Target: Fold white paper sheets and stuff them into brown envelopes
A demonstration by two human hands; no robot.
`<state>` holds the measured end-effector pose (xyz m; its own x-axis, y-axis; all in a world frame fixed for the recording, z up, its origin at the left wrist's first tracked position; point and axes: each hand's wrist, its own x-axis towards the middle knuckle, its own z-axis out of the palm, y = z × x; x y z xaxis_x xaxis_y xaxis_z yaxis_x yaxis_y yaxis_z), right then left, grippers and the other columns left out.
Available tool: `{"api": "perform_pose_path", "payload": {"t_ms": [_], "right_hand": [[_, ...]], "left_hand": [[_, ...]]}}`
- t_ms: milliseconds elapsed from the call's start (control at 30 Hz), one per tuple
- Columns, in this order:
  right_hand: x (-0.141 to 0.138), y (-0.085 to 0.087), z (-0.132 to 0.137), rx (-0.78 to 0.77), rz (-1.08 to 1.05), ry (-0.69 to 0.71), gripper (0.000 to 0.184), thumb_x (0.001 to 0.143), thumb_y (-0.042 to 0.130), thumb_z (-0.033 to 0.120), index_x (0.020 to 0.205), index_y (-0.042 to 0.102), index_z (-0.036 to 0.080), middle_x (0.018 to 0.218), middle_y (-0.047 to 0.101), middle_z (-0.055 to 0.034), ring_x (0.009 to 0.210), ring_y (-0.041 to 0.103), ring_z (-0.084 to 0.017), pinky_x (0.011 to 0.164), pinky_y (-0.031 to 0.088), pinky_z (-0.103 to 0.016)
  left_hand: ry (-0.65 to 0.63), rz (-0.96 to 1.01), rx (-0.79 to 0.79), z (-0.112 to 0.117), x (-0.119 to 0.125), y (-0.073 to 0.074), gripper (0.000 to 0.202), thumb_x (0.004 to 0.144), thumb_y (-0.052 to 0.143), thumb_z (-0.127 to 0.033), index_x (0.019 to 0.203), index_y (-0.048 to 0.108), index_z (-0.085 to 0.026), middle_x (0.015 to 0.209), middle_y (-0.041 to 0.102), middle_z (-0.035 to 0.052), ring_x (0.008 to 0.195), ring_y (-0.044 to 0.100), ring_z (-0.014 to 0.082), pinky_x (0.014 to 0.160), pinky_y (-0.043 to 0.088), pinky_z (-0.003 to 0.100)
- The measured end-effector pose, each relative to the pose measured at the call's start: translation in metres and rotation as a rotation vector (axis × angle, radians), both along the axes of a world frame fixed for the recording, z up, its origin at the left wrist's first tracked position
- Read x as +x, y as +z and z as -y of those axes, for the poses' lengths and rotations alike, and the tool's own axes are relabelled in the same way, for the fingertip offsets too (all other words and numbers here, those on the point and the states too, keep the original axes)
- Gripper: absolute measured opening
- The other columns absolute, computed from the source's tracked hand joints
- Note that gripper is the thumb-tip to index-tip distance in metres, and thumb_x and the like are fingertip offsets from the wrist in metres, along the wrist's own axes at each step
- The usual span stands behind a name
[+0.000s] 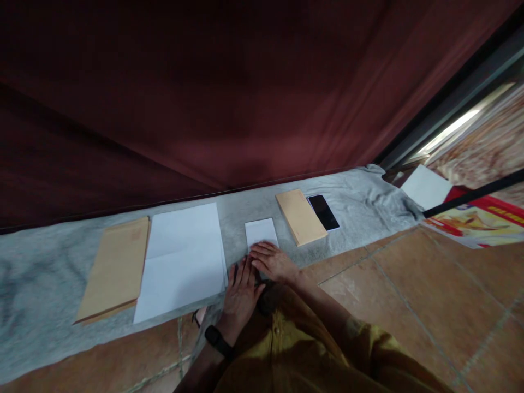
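Note:
A small folded white sheet of paper (261, 230) lies on the grey cloth in front of me. My right hand (272, 261) rests flat on its near part, fingers stretched out and pointing left. Beside it, at the paper's near left edge, is my left hand (242, 289), its fingers extended forward and the fingertips close to the right hand. A black band circles the left wrist. To the left is a stack of large white paper (182, 262) with a crease across it. Part of the folded sheet is hidden under the hands.
Brown envelopes (117, 262) lie far left on the grey cloth (36, 284). Right of the folded sheet are another brown envelope stack (301, 215) and a phone (323, 212). A dark red curtain (245, 109) hangs behind. Tiled floor (409, 295) and a colourful box (478, 218) are at right.

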<state>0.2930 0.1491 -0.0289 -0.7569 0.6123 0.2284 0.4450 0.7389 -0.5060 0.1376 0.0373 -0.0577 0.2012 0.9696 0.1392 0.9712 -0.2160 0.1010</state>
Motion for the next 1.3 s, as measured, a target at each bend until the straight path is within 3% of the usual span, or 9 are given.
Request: {"api": "perform_pose_path", "payload": {"t_ms": [133, 333, 600, 933, 1300], "right_hand": [[-0.009, -0.01, -0.012, 0.025, 0.082, 0.014, 0.04, 0.103, 0.048, 0.036, 0.136, 0.06, 0.018, 0.146, 0.056, -0.0088, 0.138, 0.047, -0.025, 0.12, 0.033, -0.045], [-0.018, -0.01, -0.038, 0.053, 0.142, -0.008, 0.042, 0.104, 0.045, 0.034, 0.141, 0.056, 0.018, 0.15, 0.051, -0.0082, 0.141, 0.044, -0.025, 0.121, 0.032, -0.045], [-0.032, -0.019, -0.065, 0.097, 0.161, -0.063, 0.045, 0.105, 0.04, 0.031, 0.147, 0.049, 0.017, 0.155, 0.045, -0.0086, 0.145, 0.038, -0.023, 0.123, 0.028, -0.043], [-0.033, -0.023, -0.068, 0.109, 0.139, -0.092, 0.048, 0.105, 0.04, 0.032, 0.15, 0.044, 0.015, 0.156, 0.043, -0.0108, 0.146, 0.036, -0.024, 0.124, 0.026, -0.046], [-0.036, -0.023, -0.07, 0.098, 0.152, -0.118, 0.047, 0.104, 0.042, 0.032, 0.149, 0.047, 0.017, 0.156, 0.044, -0.0105, 0.145, 0.037, -0.024, 0.122, 0.028, -0.046]], "left_hand": [[-0.007, -0.014, 0.001, 0.003, -0.001, -0.002, 0.059, 0.096, 0.047, -0.043, 0.143, 0.049, -0.007, 0.151, 0.049, 0.0204, 0.145, 0.04, 0.0326, 0.121, 0.028, 0.056], [0.006, -0.023, 0.006, 0.007, 0.002, -0.003, 0.065, 0.097, 0.044, -0.044, 0.152, 0.036, -0.009, 0.157, 0.041, 0.0173, 0.147, 0.036, 0.0307, 0.121, 0.029, 0.055], [-0.023, -0.043, 0.04, 0.014, 0.001, -0.008, 0.067, 0.097, 0.044, -0.044, 0.154, 0.033, -0.009, 0.156, 0.041, 0.0179, 0.145, 0.039, 0.0306, 0.12, 0.031, 0.052], [0.014, -0.006, 0.016, 0.01, 0.005, 0.001, 0.061, 0.098, 0.042, -0.044, 0.148, 0.043, -0.009, 0.153, 0.046, 0.0186, 0.143, 0.043, 0.0303, 0.117, 0.036, 0.051], [0.002, -0.03, 0.021, 0.009, 0.008, -0.003, 0.057, 0.097, 0.042, -0.038, 0.145, 0.047, -0.008, 0.147, 0.053, 0.0205, 0.138, 0.049, 0.0316, 0.114, 0.04, 0.051]]}}
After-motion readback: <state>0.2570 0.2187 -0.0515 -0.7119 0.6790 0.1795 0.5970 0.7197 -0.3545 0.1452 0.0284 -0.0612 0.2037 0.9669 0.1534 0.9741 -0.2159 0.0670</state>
